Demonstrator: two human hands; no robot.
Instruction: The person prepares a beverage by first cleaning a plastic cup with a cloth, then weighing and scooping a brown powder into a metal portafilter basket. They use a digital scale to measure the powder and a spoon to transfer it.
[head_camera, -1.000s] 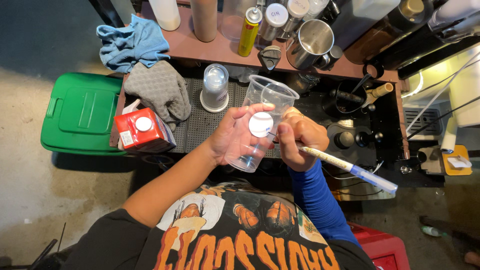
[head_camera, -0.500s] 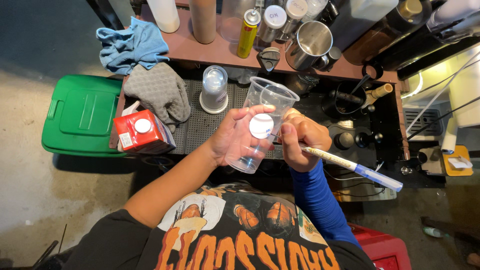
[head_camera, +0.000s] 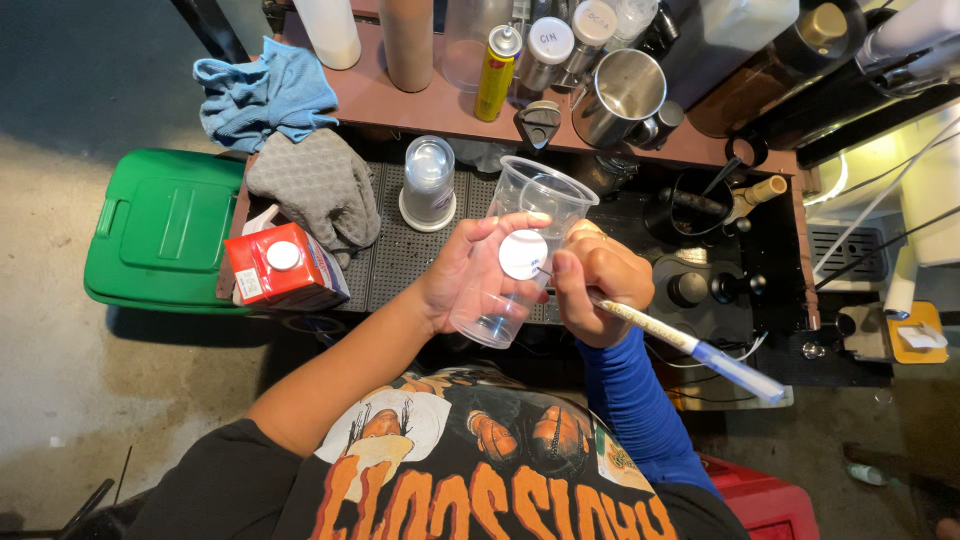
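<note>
Between my left hand (head_camera: 462, 272) fingers, curled around it, sits the clear plastic cup (head_camera: 520, 245), tilted above the black mat (head_camera: 400, 250). My right hand (head_camera: 595, 285) pinches a pen (head_camera: 690, 345) at its round white label (head_camera: 523, 254); squeezing could buckle the cup and smear the mark.

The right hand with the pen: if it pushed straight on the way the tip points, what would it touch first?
Probably the round white sticker on the clear plastic cup, which the left hand holds; the right hand has the pen aimed at it.

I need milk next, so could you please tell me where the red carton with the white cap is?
In the head view, the red carton with the white cap lies left of the left hand, between the green plastic bin and the grey cloth.
</note>
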